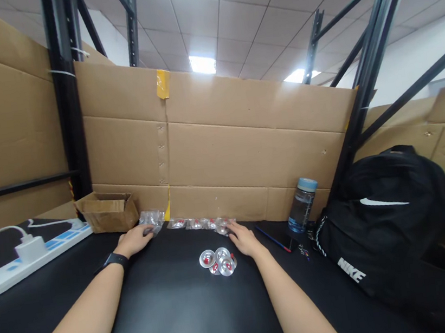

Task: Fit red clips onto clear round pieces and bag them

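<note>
Over on the left, my left hand (135, 240) has its fingers closed at the edge of a small pile of clear plastic bags (153, 219). My right hand (245, 240) lies with fingers stretched out, their tips touching the clear packet (223, 227) at the right end of a row. Other small clear packets (197, 223) with red bits inside make up that row along the cardboard wall. Between my hands and nearer to me, several shiny silver round discs with red centres (221, 261) lie in an overlapping cluster on the black table (193, 318).
A cardboard box (109, 211) stands behind my left hand, beside a white power strip (60, 243) with a plug. On the right are a blue-lidded water bottle (302, 205), a pen (273, 238), small keys (304, 253) and a black backpack (389, 221). Cardboard walls (220, 150) enclose the table.
</note>
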Demonstrator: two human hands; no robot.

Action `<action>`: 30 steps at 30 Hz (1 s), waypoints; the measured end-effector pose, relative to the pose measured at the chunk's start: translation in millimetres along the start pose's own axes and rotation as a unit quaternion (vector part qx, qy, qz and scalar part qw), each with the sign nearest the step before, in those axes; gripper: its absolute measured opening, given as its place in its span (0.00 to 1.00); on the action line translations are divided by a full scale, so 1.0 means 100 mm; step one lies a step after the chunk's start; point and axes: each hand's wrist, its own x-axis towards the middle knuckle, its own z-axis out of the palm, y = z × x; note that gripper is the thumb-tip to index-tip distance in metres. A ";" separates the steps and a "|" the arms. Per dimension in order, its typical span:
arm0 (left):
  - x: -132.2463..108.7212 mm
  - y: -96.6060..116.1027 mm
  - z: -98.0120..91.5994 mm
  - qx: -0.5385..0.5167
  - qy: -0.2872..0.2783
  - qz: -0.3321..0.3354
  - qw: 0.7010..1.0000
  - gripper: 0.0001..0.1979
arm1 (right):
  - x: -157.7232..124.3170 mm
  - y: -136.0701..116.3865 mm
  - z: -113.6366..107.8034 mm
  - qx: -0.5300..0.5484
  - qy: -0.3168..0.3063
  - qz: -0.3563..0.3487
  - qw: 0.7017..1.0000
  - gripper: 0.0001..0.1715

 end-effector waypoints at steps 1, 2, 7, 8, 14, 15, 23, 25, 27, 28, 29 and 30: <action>-0.01 0.02 0.00 0.001 -0.003 0.004 1.000 0.27 | 0.00 -0.01 0.01 -0.001 -0.002 -0.004 1.000 0.29; -0.02 0.04 -0.01 0.005 -0.001 0.008 1.000 0.28 | 0.00 -0.02 0.02 -0.002 -0.002 -0.007 1.000 0.29; -0.07 0.13 -0.03 0.021 0.025 0.036 0.999 0.33 | 0.01 -0.04 0.04 -0.001 0.037 -0.023 0.999 0.28; -0.07 0.14 -0.03 0.025 0.029 0.041 0.998 0.32 | 0.02 -0.04 0.04 0.010 0.051 -0.038 0.998 0.27; -0.06 0.18 -0.01 0.068 0.068 0.067 0.993 0.17 | 0.09 0.01 0.07 0.065 0.100 -0.092 0.989 0.18; -0.06 0.18 -0.01 0.074 0.074 0.076 0.992 0.17 | 0.10 0.02 0.07 0.066 0.102 -0.087 0.989 0.16; -0.08 0.33 -0.07 0.045 0.119 0.121 0.985 0.16 | 0.09 0.00 0.10 0.074 0.133 -0.078 0.985 0.16; -0.10 0.39 -0.10 0.032 0.127 0.125 0.983 0.15 | 0.09 -0.03 0.09 0.079 0.163 -0.078 0.980 0.18; -0.11 0.48 -0.15 0.023 0.139 0.137 0.981 0.14 | 0.09 -0.04 0.06 0.098 0.200 -0.068 0.973 0.18; -0.13 0.53 -0.18 0.019 0.146 0.146 0.978 0.14 | 0.09 -0.05 0.04 0.115 0.216 -0.059 0.968 0.17; -0.15 0.60 -0.23 0.014 0.153 0.160 0.975 0.14 | 0.10 -0.06 0.02 0.139 0.229 -0.051 0.962 0.16; -0.17 0.69 -0.27 0.007 0.157 0.177 0.972 0.14 | 0.10 -0.06 0.00 0.166 0.240 -0.044 0.956 0.15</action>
